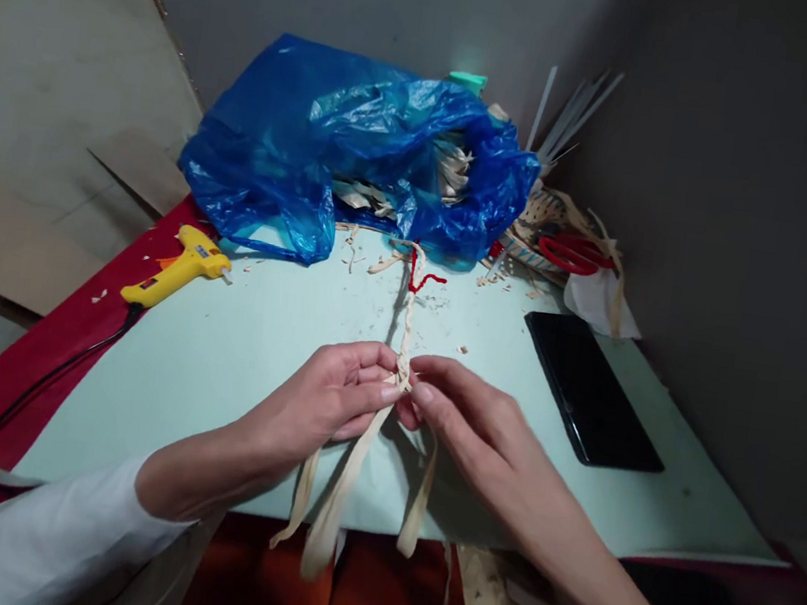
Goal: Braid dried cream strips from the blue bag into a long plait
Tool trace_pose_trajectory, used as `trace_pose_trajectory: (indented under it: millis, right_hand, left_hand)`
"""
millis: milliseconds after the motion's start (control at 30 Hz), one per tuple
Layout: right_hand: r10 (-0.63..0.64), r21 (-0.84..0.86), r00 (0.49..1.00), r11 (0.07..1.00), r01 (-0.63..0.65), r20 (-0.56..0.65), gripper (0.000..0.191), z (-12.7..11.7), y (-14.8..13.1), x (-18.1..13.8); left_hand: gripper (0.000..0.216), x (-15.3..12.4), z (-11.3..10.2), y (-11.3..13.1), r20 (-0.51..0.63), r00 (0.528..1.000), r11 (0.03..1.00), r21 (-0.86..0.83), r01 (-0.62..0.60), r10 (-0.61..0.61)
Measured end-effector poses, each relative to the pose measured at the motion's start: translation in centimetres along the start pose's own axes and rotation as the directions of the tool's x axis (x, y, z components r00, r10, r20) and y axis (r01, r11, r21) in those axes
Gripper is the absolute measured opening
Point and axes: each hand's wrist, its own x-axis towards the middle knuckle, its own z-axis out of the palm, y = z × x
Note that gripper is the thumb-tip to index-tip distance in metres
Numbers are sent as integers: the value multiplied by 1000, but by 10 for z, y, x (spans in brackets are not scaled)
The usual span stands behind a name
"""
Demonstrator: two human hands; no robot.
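Note:
A thin braid of pale straw strips (407, 328) runs up the middle of the pale green table top (243, 360), tied with red thread (423, 278) at its far end. My left hand (338, 396) and my right hand (466, 415) meet at the braid's near end, fingers pinched on the strips. Three loose strip ends (338, 500) hang from under my hands over the table's front edge. Both wrists rest near the table edge, with white sleeves showing.
A crumpled blue plastic bag (336, 146) with more straw strips lies at the back. A yellow glue gun (177, 271) with a black cord lies left. A black phone (592, 389) lies right. Red scissors (569, 254) rest on a woven piece at back right. Scraps litter the table.

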Motion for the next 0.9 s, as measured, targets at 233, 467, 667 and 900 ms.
trace_pose_trajectory:
  millis: [233,467,667,900]
  right_hand:
    - [55,143,993,987,-70,108,30,20,12,8]
    - [153,165,988,975,-149,-7,27,17,13,3]
    - [115,107,992,988,-110,-44,23,20,13,1]
    - [102,295,995,950,-100,7,24,18,14,3]
  left_hand:
    - [14,-1,3,-3,-60,996,991,111,70,-64]
    - [18,-7,3,2,-166,969,753,657,-31,184]
    - [22,-10,7,-2,-75,936,645,743,-178,344]
    - [29,-7,5,-25,495,713,-167,861,-481,496]
